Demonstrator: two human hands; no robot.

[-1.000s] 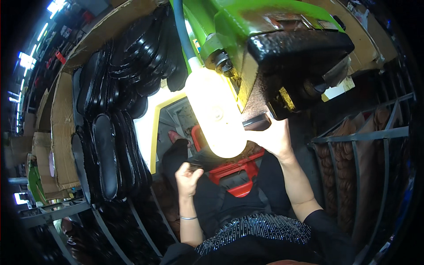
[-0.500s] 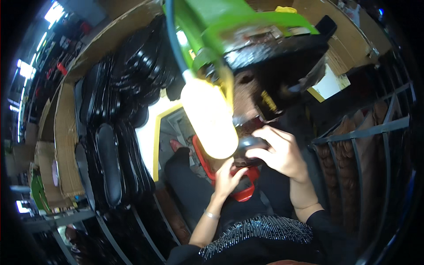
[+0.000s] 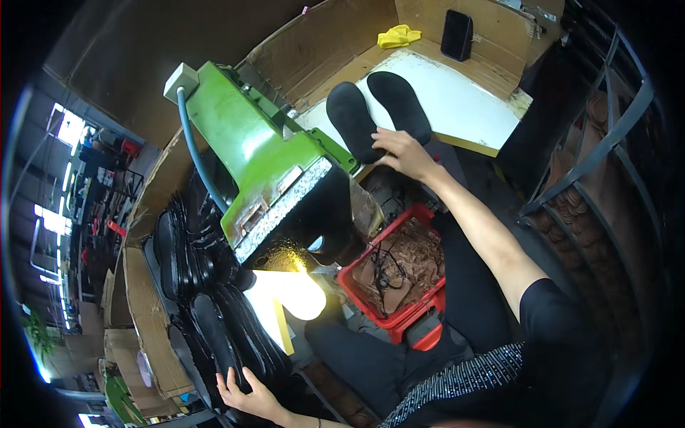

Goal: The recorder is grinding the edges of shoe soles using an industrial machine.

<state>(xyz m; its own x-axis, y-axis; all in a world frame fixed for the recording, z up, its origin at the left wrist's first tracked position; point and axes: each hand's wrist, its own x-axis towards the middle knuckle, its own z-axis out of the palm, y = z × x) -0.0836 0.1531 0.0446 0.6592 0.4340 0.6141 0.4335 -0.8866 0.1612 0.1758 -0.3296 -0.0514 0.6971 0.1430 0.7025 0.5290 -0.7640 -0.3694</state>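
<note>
At the white tabletop, my right hand (image 3: 405, 155) has its fingers closed at the near end of a black shoe sole (image 3: 348, 114). Beside that one lies a second black sole (image 3: 399, 103), apart from my fingers. On the left, my left hand (image 3: 250, 399) is spread out, empty, over the near end of a stack of glossy black soles (image 3: 246, 332). Between my hands stands a green machine (image 3: 242, 143) with a dark underside and a lit lamp (image 3: 303, 296).
A red bin (image 3: 421, 337) with brown scraps sits between my legs. The white tabletop (image 3: 474, 114) carries a yellow cloth (image 3: 399, 36) and a black phone-like object (image 3: 457, 34). Cardboard (image 3: 146, 321) borders the stack. A metal rack (image 3: 592, 164) with brown pieces stands right.
My hands have parted from a dark object held together under the machine. The right went up to the tabletop, the left down to the stack. The view has also swung.
</note>
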